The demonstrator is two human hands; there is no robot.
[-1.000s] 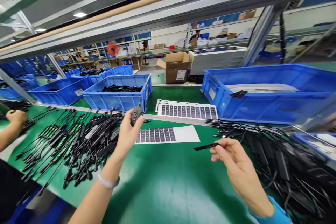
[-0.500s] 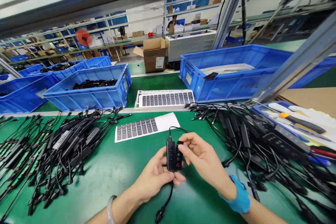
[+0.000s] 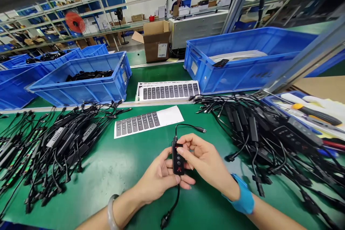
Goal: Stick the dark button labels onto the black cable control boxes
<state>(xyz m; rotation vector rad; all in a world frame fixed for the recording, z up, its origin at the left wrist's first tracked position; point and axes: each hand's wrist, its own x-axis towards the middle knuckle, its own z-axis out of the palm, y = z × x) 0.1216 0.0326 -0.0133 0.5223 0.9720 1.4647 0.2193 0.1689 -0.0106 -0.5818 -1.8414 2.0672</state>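
Observation:
A small black inline controller (image 3: 178,161) with round buttons and a red mark is cradled in my left hand (image 3: 159,178) over the green table. Its thin cable loops up to a plug (image 3: 201,129) and trails down to another plug (image 3: 164,220). My right hand (image 3: 204,161) presses its fingertips on the controller's top end, where a black label strip lies along its face. A white sheet with several dark label strips (image 3: 147,121) lies just beyond my hands.
Piles of black cabled controllers lie at the left (image 3: 59,143) and the right (image 3: 264,129). A second label sheet (image 3: 168,90) sits farther back. Blue bins (image 3: 81,86) (image 3: 242,68) line the rear. A tray with screwdrivers (image 3: 309,111) is at right.
My hands came together near the table's front; the left brought the controller down and the right laid the black strip onto it. The view tilted downward.

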